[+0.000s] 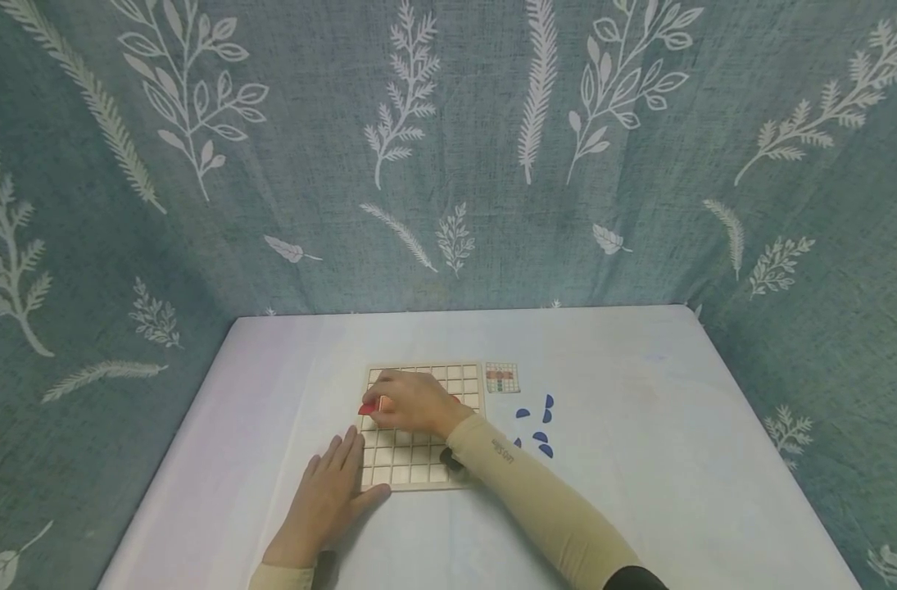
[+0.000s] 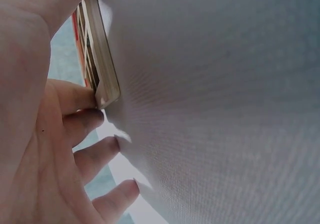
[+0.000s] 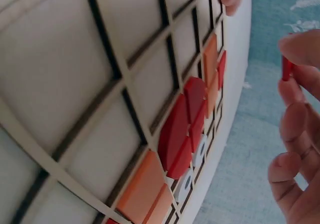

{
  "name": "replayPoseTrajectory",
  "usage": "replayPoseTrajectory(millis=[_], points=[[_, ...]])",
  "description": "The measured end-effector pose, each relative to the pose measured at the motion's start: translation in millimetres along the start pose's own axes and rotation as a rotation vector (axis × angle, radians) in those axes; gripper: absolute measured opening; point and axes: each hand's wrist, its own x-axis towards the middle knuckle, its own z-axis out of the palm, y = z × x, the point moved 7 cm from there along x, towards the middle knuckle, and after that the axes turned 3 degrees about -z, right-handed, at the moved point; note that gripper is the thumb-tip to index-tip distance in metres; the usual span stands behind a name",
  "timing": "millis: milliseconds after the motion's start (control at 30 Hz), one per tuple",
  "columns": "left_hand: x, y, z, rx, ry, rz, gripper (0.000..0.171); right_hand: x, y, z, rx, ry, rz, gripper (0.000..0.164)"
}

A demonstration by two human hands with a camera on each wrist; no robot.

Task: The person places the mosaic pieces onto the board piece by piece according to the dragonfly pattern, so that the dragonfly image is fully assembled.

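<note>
A wooden grid board (image 1: 411,475) lies on the white table. My right hand (image 1: 414,401) reaches across its upper left part and pinches a small red piece (image 3: 286,69) between thumb and fingertip, held above the board. On the grid sit red curved pieces (image 3: 174,136), orange tiles (image 3: 141,186) and white tiles (image 3: 185,185) with a grey round mark; the hand hides most of them from the head view. My left hand (image 1: 328,490) rests at the board's near left corner, fingers stretched along the left side and thumb at the front edge. Its fingertips touch the board's edge (image 2: 106,58).
Right of the board lies a small pattern card (image 1: 502,377) with a printed grid. Several blue half-round pieces (image 1: 546,451) are scattered on the table nearby, beside my right forearm. A green leaf-printed cloth (image 1: 492,246) stands behind and at both sides.
</note>
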Motion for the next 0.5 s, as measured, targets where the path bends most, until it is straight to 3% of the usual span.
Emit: replayPoseTrajectory(millis=[133,500], points=[[-0.7,-0.1,0.4,0.0,0.008,0.001,0.09,0.4,-0.4,11.8,-0.053,-0.094,0.039,0.02],[1.2,-1.7,1.9,-0.009,-0.006,-0.007,0.09,5.3,-5.1,20.7,-0.054,-0.177,0.101,0.019]])
